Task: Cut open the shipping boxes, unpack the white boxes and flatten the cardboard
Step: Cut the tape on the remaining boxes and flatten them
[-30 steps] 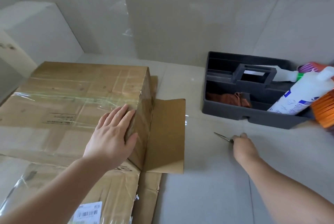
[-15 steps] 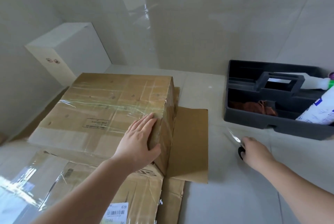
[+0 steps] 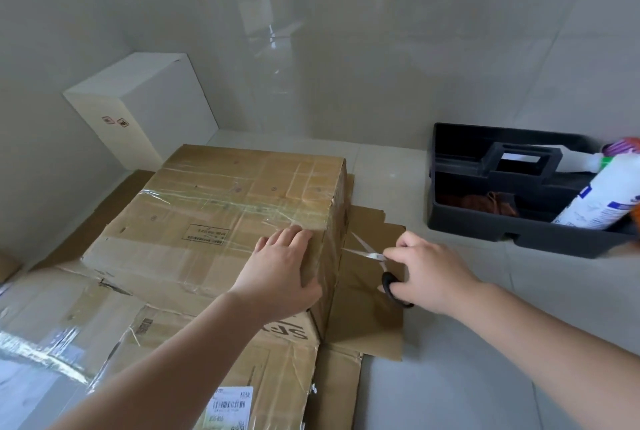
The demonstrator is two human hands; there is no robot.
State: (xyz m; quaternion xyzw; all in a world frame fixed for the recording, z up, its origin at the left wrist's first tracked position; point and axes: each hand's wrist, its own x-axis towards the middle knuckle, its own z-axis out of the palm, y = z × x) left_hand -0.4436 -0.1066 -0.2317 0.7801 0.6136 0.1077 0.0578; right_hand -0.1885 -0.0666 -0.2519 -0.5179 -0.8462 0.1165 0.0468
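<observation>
The big brown taped cardboard shipping box [image 3: 221, 221] sat on the pale tiled floor [image 3: 450, 377], resting on top of flattened brown cardboard sheets [image 3: 221, 353] that carried a barcode label near the bottom edge. One loose flap [image 3: 370, 294] lay flat on the floor just to the right of the box. Back in the left corner, against the wall, a tall white box [image 3: 145, 107] stood upright, well apart from the hands. Over on the right was a black plastic tool caddy [image 3: 485, 221] with a white bottle [image 3: 602, 197] leaning in it. The left hand [image 3: 280, 270] was pressed flat and open on the box's near right top corner, thumb wrapped down the side. The right hand [image 3: 426, 273] was closed around the black-handled scissors [image 3: 377, 266], blades parted and tips right at the taped right side of the box, above the flap.
</observation>
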